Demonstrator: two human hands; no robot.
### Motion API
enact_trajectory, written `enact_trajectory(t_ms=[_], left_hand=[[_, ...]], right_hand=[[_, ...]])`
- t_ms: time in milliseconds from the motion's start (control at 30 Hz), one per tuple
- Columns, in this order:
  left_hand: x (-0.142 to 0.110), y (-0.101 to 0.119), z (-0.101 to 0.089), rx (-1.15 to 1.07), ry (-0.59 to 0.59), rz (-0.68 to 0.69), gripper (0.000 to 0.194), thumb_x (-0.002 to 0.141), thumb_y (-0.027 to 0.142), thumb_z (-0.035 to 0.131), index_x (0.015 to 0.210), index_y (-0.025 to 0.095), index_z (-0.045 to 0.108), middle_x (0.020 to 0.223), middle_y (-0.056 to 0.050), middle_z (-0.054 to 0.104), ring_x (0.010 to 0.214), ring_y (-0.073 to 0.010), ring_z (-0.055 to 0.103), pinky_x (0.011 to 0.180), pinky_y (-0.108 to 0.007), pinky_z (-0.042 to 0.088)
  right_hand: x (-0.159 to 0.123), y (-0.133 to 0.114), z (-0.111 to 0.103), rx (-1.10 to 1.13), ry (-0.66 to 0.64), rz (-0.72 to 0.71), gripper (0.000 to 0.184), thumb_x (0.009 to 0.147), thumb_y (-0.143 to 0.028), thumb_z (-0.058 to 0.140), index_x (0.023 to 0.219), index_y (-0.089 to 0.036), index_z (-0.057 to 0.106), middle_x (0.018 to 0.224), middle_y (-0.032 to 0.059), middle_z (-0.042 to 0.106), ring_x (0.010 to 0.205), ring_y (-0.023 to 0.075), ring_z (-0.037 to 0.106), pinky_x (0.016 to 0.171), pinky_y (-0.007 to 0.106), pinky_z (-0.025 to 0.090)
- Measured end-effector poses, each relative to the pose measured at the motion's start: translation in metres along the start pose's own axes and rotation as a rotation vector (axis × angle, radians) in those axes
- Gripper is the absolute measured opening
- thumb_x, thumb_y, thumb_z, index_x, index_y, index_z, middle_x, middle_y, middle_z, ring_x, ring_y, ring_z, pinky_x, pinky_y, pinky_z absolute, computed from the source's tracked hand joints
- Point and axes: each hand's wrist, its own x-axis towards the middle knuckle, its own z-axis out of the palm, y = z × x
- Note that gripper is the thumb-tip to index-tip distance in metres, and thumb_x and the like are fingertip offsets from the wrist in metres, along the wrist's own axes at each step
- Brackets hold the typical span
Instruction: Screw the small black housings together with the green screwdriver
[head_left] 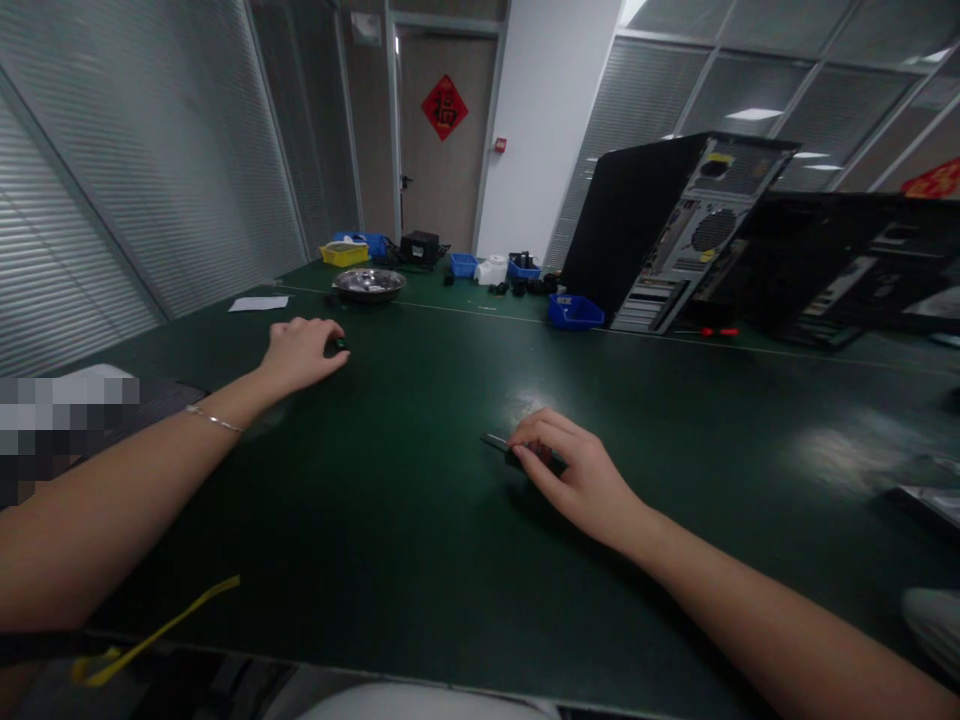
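Observation:
My right hand (574, 470) is closed around a screwdriver (495, 441) just right of the middle of the green table. The thin metal shaft points left, and the dark handle is mostly covered by my fingers. Farther forward on the left, my left hand (300, 355) curls its fingers and thumb around a small dark object (340, 345) with a green spot. Most of that object is hidden, so its kind cannot be made out. Both hands are low over the tabletop (405, 480), well apart from each other.
A metal bowl (369, 284) and white paper (259, 303) lie beyond my left hand. Along the back are a yellow tray (344, 255), a black box (420, 248) and a blue bin (576, 311). A computer tower (637, 220) stands at right. A yellow strap (172, 625) crosses the near edge.

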Motion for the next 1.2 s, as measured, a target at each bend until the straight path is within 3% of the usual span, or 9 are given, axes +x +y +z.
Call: enact_trajectory(t_ms=[133, 300, 467, 633, 733, 867, 1033, 1133, 1200], left_hand=[[0.005, -0.023, 0.005, 0.044, -0.087, -0.177, 0.048, 0.081, 0.054, 0.054, 0.11, 0.017, 0.061, 0.11, -0.018, 0.064, 0.105, -0.0432, 0.054, 0.089, -0.057, 0.035], [0.007, -0.029, 0.004, 0.047, -0.183, -0.255, 0.051, 0.077, 0.059, 0.057, 0.104, 0.017, 0.062, 0.111, -0.021, 0.063, 0.105, -0.0463, 0.052, 0.086, -0.062, 0.036], [0.012, -0.038, 0.005, -0.041, -0.206, -0.311, 0.074, 0.073, 0.075, 0.053, 0.115, 0.015, 0.058, 0.118, -0.025, 0.059, 0.109, -0.0489, 0.051, 0.084, -0.06, 0.04], [0.018, -0.044, 0.014, -0.073, -0.215, -0.183, 0.079, 0.083, 0.077, 0.035, 0.142, 0.024, 0.04, 0.129, -0.023, 0.054, 0.116, -0.0497, 0.047, 0.087, -0.063, 0.038], [0.021, -0.043, 0.021, -0.031, -0.252, -0.144, 0.071, 0.086, 0.074, 0.029, 0.136, 0.028, 0.05, 0.131, -0.02, 0.055, 0.119, -0.0497, 0.046, 0.09, -0.066, 0.035], [0.023, -0.04, 0.023, -0.029, -0.231, -0.135, 0.069, 0.088, 0.071, 0.03, 0.129, 0.024, 0.058, 0.133, -0.017, 0.055, 0.121, -0.0464, 0.045, 0.094, -0.064, 0.034], [0.013, -0.013, 0.005, -0.058, -0.05, -0.036, 0.056, 0.092, 0.06, 0.036, 0.123, 0.019, 0.06, 0.128, -0.016, 0.058, 0.12, -0.0417, 0.047, 0.095, -0.06, 0.035], [-0.005, 0.03, -0.012, -0.182, 0.075, 0.188, 0.042, 0.095, 0.051, 0.041, 0.113, 0.019, 0.062, 0.118, -0.011, 0.063, 0.113, -0.0328, 0.053, 0.096, -0.051, 0.038], [-0.022, 0.066, -0.02, -0.301, 0.069, 0.37, 0.032, 0.095, 0.045, 0.047, 0.107, 0.019, 0.062, 0.111, -0.008, 0.064, 0.107, -0.0274, 0.056, 0.095, -0.044, 0.04]], right_hand=[[0.0, 0.001, 0.0, 0.001, -0.006, 0.01, 0.014, 0.093, -0.016, 0.052, 0.095, -0.021, 0.065, 0.096, 0.0072, 0.062, 0.085, 0.0208, 0.062, 0.078, 0.035, 0.053], [0.0, 0.0, 0.0, 0.0, -0.008, -0.001, 0.014, 0.093, -0.016, 0.052, 0.095, -0.021, 0.064, 0.096, 0.0074, 0.062, 0.085, 0.0209, 0.062, 0.078, 0.036, 0.053], [0.001, 0.001, 0.0, -0.005, -0.003, -0.003, 0.014, 0.093, -0.015, 0.051, 0.096, -0.02, 0.064, 0.096, 0.0069, 0.062, 0.085, 0.0201, 0.061, 0.078, 0.034, 0.052], [0.003, 0.009, 0.004, -0.049, -0.014, 0.007, 0.014, 0.093, -0.014, 0.052, 0.095, -0.02, 0.064, 0.095, 0.0073, 0.061, 0.09, 0.0214, 0.06, 0.081, 0.036, 0.05], [0.004, 0.016, 0.006, -0.107, -0.04, 0.021, 0.013, 0.091, -0.014, 0.055, 0.096, -0.02, 0.065, 0.1, 0.0078, 0.061, 0.095, 0.0229, 0.058, 0.085, 0.039, 0.048], [0.004, 0.02, 0.007, -0.125, -0.078, 0.044, 0.013, 0.091, -0.014, 0.057, 0.098, -0.021, 0.065, 0.103, 0.0076, 0.06, 0.098, 0.0232, 0.058, 0.087, 0.04, 0.048], [0.004, 0.022, 0.007, -0.138, -0.133, 0.082, 0.016, 0.089, -0.015, 0.061, 0.103, -0.022, 0.064, 0.106, 0.0076, 0.06, 0.1, 0.0239, 0.058, 0.087, 0.04, 0.049], [0.003, 0.025, 0.008, -0.165, -0.152, 0.098, 0.022, 0.087, -0.016, 0.063, 0.108, -0.022, 0.063, 0.108, 0.0076, 0.06, 0.101, 0.0241, 0.058, 0.087, 0.04, 0.049], [0.003, 0.028, 0.009, -0.172, -0.152, 0.096, 0.023, 0.087, -0.013, 0.062, 0.108, -0.022, 0.063, 0.108, 0.0073, 0.061, 0.1, 0.0236, 0.058, 0.088, 0.04, 0.049]])
